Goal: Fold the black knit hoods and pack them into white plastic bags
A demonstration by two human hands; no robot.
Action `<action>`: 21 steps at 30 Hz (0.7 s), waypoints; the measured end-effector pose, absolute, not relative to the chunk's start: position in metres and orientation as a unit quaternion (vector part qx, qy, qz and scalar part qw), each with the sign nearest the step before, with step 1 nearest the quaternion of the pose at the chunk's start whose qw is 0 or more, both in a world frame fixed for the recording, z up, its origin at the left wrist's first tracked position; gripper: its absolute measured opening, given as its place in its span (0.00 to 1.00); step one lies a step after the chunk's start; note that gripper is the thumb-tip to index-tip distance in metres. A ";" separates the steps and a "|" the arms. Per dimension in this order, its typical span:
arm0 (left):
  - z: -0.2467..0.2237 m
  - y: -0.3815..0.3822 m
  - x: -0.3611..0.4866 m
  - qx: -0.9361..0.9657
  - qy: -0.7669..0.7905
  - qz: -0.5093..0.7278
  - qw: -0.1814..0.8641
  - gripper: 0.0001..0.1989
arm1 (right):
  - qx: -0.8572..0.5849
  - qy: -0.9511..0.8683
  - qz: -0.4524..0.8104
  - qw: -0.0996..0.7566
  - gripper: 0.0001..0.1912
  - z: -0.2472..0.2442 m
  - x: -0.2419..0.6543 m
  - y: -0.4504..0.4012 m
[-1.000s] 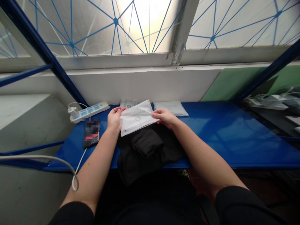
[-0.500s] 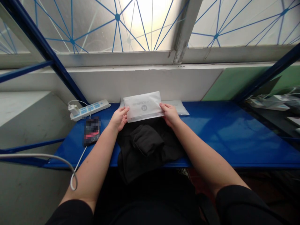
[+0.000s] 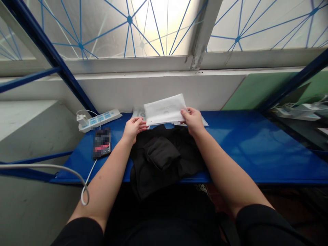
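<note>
A white translucent pouch [image 3: 165, 111] with faint grey print is raised, tilted, above the back of the blue table. My right hand [image 3: 193, 121] grips its right end, thumb on the front. My left hand [image 3: 134, 130] is at the pouch's lower left corner, thumb off the pouch and fingers stretched towards it, their tips at or just under the corner. Below both hands lies a bunched black cloth garment [image 3: 162, 153], hanging over the table's front edge. Behind the raised pouch, other pale printed packaging [image 3: 138, 112] lies against the wall, mostly covered.
On the left of the blue table [image 3: 246, 147] lie a white power strip [image 3: 101, 119] with a plug in it and a phone [image 3: 101, 143] on a cable. A white cable [image 3: 61, 167] loops by my left forearm. Blue frame bars [image 3: 69, 82] rise at both sides.
The pouch has shifted right and up and tilted more. My left thumb has come off its front. My right hand has moved slightly right with the pouch.
</note>
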State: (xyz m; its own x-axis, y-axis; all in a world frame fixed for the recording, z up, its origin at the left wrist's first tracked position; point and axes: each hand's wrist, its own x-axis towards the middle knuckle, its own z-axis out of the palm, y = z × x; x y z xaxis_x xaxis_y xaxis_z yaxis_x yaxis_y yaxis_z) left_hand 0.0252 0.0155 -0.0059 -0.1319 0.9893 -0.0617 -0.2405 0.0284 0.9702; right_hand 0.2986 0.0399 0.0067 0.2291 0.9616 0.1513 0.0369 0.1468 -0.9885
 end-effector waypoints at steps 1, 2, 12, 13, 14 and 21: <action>-0.005 0.015 0.026 0.393 0.490 0.580 0.519 0.11 | -0.530 -0.467 0.368 0.604 0.18 0.008 0.311 0.045; -0.005 0.015 0.026 0.399 0.498 0.582 0.505 0.10 | -0.544 -0.458 0.341 0.614 0.16 0.009 0.326 0.051; -0.018 0.015 0.026 0.570 0.533 0.565 0.266 0.05 | -0.850 -0.469 0.051 0.233 0.33 -0.028 0.408 0.071; -0.018 0.014 0.026 0.599 0.525 0.550 0.249 0.06 | -0.848 -0.485 0.051 0.209 0.33 -0.031 0.405 0.072; -0.019 0.013 0.027 0.628 0.520 0.528 0.238 0.08 | -0.842 -0.501 0.056 0.192 0.31 -0.032 0.402 0.072; -0.032 0.012 0.029 0.739 0.537 0.359 0.192 0.11 | -0.810 -0.565 0.063 0.142 0.27 -0.033 0.389 0.074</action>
